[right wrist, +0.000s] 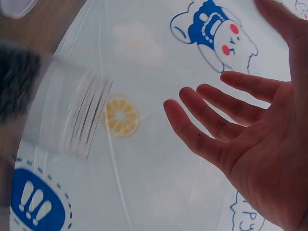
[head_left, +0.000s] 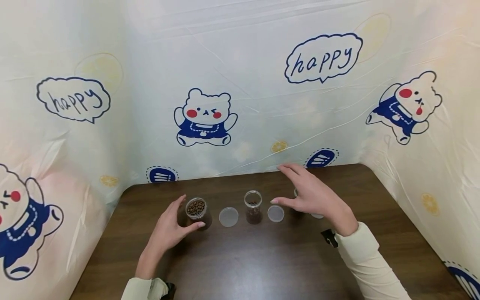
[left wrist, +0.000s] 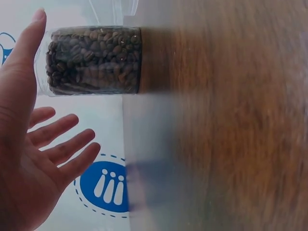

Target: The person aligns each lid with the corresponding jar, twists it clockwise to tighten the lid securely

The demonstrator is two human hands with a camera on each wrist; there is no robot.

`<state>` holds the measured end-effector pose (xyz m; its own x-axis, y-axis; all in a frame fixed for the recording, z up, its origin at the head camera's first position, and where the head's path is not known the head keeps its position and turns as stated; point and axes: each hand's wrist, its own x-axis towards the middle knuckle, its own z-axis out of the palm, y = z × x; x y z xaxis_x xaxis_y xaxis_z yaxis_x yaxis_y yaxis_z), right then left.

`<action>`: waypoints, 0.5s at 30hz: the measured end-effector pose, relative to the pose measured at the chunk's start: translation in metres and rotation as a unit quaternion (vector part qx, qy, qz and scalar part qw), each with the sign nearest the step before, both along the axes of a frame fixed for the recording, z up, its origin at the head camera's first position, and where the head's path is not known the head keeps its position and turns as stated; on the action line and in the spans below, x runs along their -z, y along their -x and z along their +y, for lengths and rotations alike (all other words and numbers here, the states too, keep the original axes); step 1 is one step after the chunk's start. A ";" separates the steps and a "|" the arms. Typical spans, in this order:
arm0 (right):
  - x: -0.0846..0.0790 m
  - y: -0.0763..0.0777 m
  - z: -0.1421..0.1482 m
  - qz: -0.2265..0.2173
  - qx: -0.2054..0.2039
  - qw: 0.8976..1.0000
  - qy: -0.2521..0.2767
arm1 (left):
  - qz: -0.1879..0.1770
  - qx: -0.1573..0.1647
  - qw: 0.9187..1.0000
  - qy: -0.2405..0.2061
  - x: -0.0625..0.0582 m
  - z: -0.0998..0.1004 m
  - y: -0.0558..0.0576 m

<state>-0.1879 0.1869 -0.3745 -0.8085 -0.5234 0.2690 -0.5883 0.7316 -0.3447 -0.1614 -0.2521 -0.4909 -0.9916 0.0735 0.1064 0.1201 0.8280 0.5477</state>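
1. Brown coffee beans (head_left: 196, 207) fill the left jar (head_left: 205, 218) nearly to its mouth; it stands upright on the tabletop (head_left: 247, 262), presumably because a tilt would spill the uncovered beans
2. Left hand (head_left: 170, 227) brackets this jar, thumb before its near side and the other fingers (left wrist: 72, 145) beyond it, extended and parted, gripping nothing; such a spread appears suited to a round wall, though contact cannot be told
3. Left lid (head_left: 228, 217) lies flat between the left jar and the middle jar (head_left: 253, 206); flat, it is unlikely to roll
4. Middle jar, likewise upright and uncovered, holds dark brown contents in its lower part, with the middle lid (head_left: 276, 213) just to its right; alternating jars and lids probably keeps each cover near a mouth
5. Right hand (head_left: 311, 193) hangs over the right jar (head_left: 296, 193), fingers stretched, loosely apart and holding nothing; hand and wrist hide most of this jar and part of the right lid (head_left: 317, 216)
6. Right wrist view shows a clear gap between these fingers and a threaded jar mouth; which jar it belongs to cannot be told
7. Printed curtain (head_left: 262, 104) backs the row, which sits toward the far edge, perhaps giving both forearms room
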 end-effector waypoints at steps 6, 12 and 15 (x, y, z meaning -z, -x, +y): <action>-0.002 -0.005 -0.017 -0.011 -0.014 1.000 0.018 | -0.002 0.002 1.000 -0.016 0.002 0.003 0.000; 0.001 -0.007 -0.036 0.004 -0.040 0.999 0.015 | -0.014 0.002 0.999 -0.043 0.005 0.005 0.000; 0.004 -0.008 -0.047 0.015 -0.055 0.998 0.014 | -0.022 -0.004 0.998 -0.058 0.006 0.004 0.000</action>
<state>-0.1796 0.1403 -0.3787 -0.7375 -0.6011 0.3079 -0.6753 0.6517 -0.3454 -0.1612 -0.2481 -0.4970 -0.9960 0.0558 0.0691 0.0873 0.7596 0.6445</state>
